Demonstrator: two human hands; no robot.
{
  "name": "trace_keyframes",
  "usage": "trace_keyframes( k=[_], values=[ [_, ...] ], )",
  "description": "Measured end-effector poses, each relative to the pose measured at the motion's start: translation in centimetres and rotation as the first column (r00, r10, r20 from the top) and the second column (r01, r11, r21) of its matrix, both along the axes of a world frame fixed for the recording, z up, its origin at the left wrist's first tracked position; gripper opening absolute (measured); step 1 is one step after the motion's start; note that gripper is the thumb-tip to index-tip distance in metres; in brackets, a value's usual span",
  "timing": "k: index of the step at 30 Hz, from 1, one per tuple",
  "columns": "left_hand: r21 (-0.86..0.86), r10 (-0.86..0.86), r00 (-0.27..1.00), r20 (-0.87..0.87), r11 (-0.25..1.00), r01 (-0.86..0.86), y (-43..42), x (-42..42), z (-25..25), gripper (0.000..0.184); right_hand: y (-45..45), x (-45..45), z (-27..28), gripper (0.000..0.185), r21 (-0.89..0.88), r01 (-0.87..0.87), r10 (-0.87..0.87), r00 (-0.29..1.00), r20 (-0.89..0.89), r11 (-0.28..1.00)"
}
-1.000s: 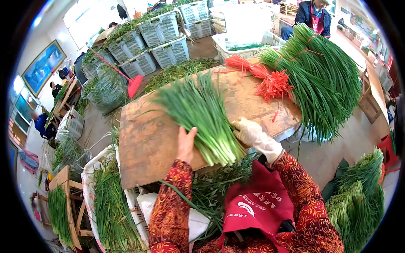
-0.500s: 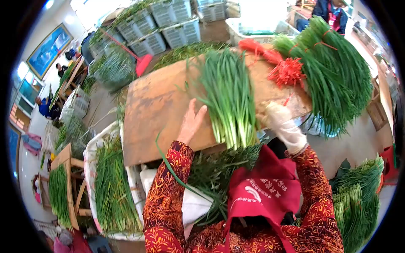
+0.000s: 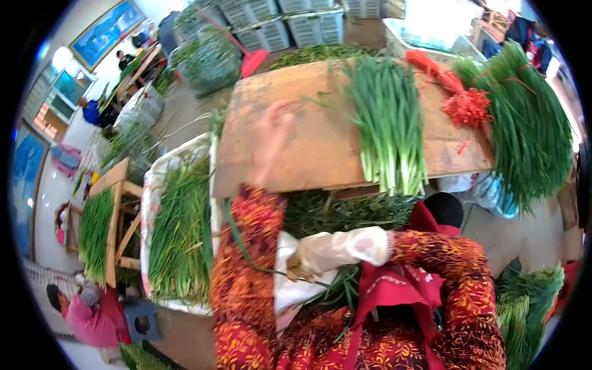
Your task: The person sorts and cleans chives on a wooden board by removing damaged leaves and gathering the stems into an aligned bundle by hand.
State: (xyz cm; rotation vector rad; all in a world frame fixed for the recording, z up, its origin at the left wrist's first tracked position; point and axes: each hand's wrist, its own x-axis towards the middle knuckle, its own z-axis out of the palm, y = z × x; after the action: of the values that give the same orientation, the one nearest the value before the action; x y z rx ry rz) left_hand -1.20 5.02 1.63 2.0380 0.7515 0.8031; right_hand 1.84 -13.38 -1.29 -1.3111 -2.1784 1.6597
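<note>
A loose bunch of garlic chives [image 3: 388,117] lies on the wooden board [image 3: 302,142], white stalk ends toward me. My left hand [image 3: 271,139], bare and blurred by motion, is raised over the board's left part, fingers stretched out and holding nothing. My right hand [image 3: 311,254], in a pale glove, reaches across my body below the board. Its fingers are closed at a long green leaf [image 3: 250,259] that trails along my left sleeve. Much of the grip is hidden by the glove.
Red ties [image 3: 467,108] lie beside tied chive bundles [image 3: 530,129] on the board's right. A white-lined crate of chives [image 3: 182,234] stands left, and loose greens [image 3: 339,213] lie below the board. Stacked crates [image 3: 314,28] and a red dustpan [image 3: 254,61] are behind. Another person [image 3: 95,317] sits lower left.
My right hand has moved from beside the chive bunch across to the leaf by my left sleeve. My left hand has lifted away from the bunch. The view has shifted left.
</note>
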Motion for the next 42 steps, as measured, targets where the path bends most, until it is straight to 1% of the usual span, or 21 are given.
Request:
trace_keyframes(
  k=[1,2,3,4,5,6,8,9,10,11,15,20,23,26,29,30,32,33,36,39,42],
  values=[
    [-0.043,0.05,0.998,-0.042,0.998,-0.051,-1.6,-1.6,2.6,0.042,1.4,-0.4,-2.8,0.027,0.069,0.008,-0.014,0.996,0.09,0.998],
    [0.131,0.008,1.0,0.026,0.991,-0.011,1.7,-3.6,0.1,0.041,2.0,0.1,-5.4,0.023,0.136,0.01,-0.034,0.984,0.175,0.991],
    [0.024,0.109,0.993,0.035,0.994,-0.11,3.0,-5.6,-0.3,0.04,1.5,1.5,-7.8,0.02,0.635,-0.092,-0.145,0.939,0.312,0.767],
    [0.018,0.166,0.986,0.01,0.986,-0.167,4.8,-8.4,-0.6,0.041,0.7,3.1,-9.2,0.017,0.906,-0.276,-0.31,0.874,0.375,0.319],
    [0.019,0.224,0.974,-0.015,0.974,-0.224,6.6,-11.2,-0.9,0.042,-0.1,4.0,-8.3,0.013,0.823,-0.481,-0.424,0.705,0.568,0.302],
    [0.064,0.315,0.949,-0.035,0.948,-0.312,7.3,-13.5,-1.1,0.046,1.8,3.5,-6.7,0.016,0.432,-0.271,-0.175,0.639,0.749,0.86],
    [0.107,0.399,0.917,-0.005,0.912,-0.397,11.2,-17.8,-3.2,0.049,0.4,4.6,-12.3,0.017,0.819,-0.228,-0.436,0.754,0.491,0.527],
    [0.113,0.405,0.914,0.02,0.908,-0.404,10.8,-18.0,-3.6,0.049,-1.2,5.9,-8.1,0.025,0.882,0.029,-0.389,0.904,0.178,0.471],
    [0.119,0.414,0.909,0.043,0.901,-0.416,10.4,-17.9,-3.1,0.05,-2.1,6.4,-4.3,0.031,0.661,0.137,-0.32,0.933,0.165,0.738],
    [0.094,0.397,0.916,0.05,0.912,-0.4,7.5,-15.8,-1.7,0.051,-3.0,7.0,-1.5,0.036,0.513,0.176,-0.292,0.944,0.155,0.84],
    [0.08,0.1,0.994,-0.046,0.992,-0.097,1.1,-8.0,-2.0,0.054,-8.2,10.8,3.5,0.044,0.072,0.35,-0.352,0.936,0.012,0.934],
    [-0.081,-0.273,0.962,-0.011,0.959,0.272,-7.4,1.7,-4.5,0.052,-9.9,13.7,0.7,0.044,0.146,0.479,-0.49,0.87,0.048,0.865],
    [-0.407,-0.393,0.917,0.065,0.829,0.384,-10.7,4.8,-6.1,0.051,-8.4,14.9,-1.4,0.036,0.387,0.556,-0.632,0.769,0.095,0.735],
    [-0.214,-0.396,0.918,0.034,0.894,0.394,-12.0,5.3,-8.8,0.048,-9.4,15.1,-1.1,0.031,0.436,0.575,-0.626,0.779,-0.033,0.693],
    [-0.288,-0.372,0.919,0.129,0.873,0.394,-12.0,4.9,-8.0,0.047,-12.4,16.0,0.6,0.032,0.287,0.539,-0.577,0.815,0.063,0.792],
    [-0.202,-0.325,0.945,0.02,0.925,0.322,-11.8,4.5,-6.8,0.044,-13.4,16.5,2.1,0.033,0.186,0.55,-0.576,0.805,0.143,0.814],
    [-0.116,-0.318,0.948,0.019,0.941,0.318,-11.4,4.8,-4.6,0.042,-15.0,18.2,5.1,0.032,0.074,0.752,-0.754,0.644,0.131,0.655],
    [0.006,-0.361,0.932,0.005,0.932,0.361,-11.5,5.6,-3.6,0.042,-15.7,19.5,3.4,0.03,0.268,0.795,-0.835,0.545,0.077,0.544],
    [0.326,-0.514,0.855,-0.071,0.798,0.507,-11.8,9.9,-0.3,0.041,-14.6,22.3,1.0,0.026,0.528,0.806,-0.963,0.219,0.154,0.268],
    [0.46,-0.694,0.686,-0.218,0.547,0.7,-13.4,16.0,-0.1,0.041,-12.9,22.8,-0.6,0.028,0.559,0.796,-0.972,0.169,0.162,0.232],
    [0.55,-0.653,0.637,-0.409,0.38,0.744,-13.4,20.5,-3.7,0.037,-11.7,23.2,-3.4,0.024,0.651,0.737,-0.983,0.143,0.114,0.183]
  ],
)
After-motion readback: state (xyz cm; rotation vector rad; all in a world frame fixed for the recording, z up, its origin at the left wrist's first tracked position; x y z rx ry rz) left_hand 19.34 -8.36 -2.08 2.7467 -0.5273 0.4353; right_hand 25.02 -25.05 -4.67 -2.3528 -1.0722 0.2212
